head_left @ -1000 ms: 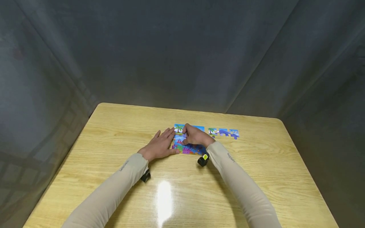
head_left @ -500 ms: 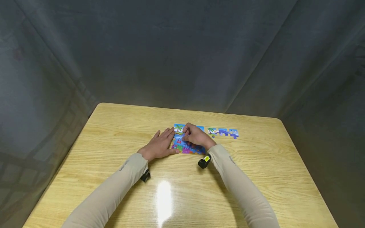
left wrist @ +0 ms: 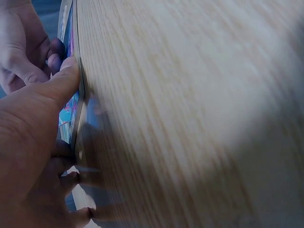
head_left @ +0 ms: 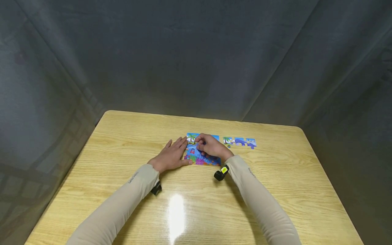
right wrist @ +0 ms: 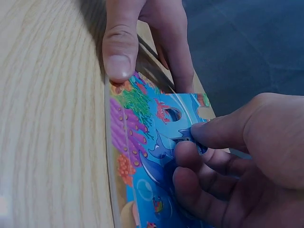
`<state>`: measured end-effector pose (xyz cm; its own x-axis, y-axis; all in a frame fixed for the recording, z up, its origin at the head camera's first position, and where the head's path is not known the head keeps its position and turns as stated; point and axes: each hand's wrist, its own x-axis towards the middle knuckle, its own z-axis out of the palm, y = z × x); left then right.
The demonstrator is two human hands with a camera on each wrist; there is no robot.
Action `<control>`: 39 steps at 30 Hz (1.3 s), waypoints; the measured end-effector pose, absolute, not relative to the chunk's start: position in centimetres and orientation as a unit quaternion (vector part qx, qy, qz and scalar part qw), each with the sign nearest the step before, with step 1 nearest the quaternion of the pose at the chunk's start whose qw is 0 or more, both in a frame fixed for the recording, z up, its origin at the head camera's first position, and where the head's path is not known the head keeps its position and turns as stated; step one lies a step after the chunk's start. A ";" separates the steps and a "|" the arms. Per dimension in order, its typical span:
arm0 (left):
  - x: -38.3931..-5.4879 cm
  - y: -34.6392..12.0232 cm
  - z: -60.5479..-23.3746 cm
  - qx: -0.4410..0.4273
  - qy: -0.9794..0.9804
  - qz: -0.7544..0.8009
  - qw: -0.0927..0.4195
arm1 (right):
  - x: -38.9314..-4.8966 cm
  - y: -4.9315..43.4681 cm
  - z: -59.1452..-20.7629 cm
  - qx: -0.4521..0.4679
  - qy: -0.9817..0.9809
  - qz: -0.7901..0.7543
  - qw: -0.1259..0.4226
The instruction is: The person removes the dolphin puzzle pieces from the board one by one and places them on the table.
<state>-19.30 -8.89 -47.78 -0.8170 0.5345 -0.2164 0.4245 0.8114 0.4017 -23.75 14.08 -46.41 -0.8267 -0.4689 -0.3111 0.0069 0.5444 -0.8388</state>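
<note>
The right hand (head_left: 212, 147) has drawn back slightly, uncovering the printed crab (right wrist: 166, 112); it seems to pinch a half-hidden piece (right wrist: 184, 133), probably not yet seated. Fingers outstretched, the left hand (head_left: 170, 158) steadies the puzzle (head_left: 199, 160) on the table (head_left: 306, 170).

a dark grey cloth (head_left: 171, 61) is hanging behind a wooden table (head_left: 291, 163) and is filling the top of the head view, with more grey cloth enclosing the left and right sides. a straight crease (head_left: 269, 76) is slanting down toward the table's far edge, and a faint grid-like pattern (head_left: 24, 190) is showing low on the left. the tabletop is displaying pale yellow grain and two rounded far corners, while a white glare (head_left: 176, 217) is shining on its near part.
</note>
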 end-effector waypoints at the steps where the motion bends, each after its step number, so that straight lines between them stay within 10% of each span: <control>1: -19.3 -8.9 -47.7 0.256 0.938 0.171 0.162 | -23.7 14.2 -46.4 -0.138 0.837 -0.458 0.265; 39: -19.3 -8.6 -47.9 0.254 0.945 0.137 0.153 | -22.8 20.9 -44.7 -0.129 0.831 -0.497 0.214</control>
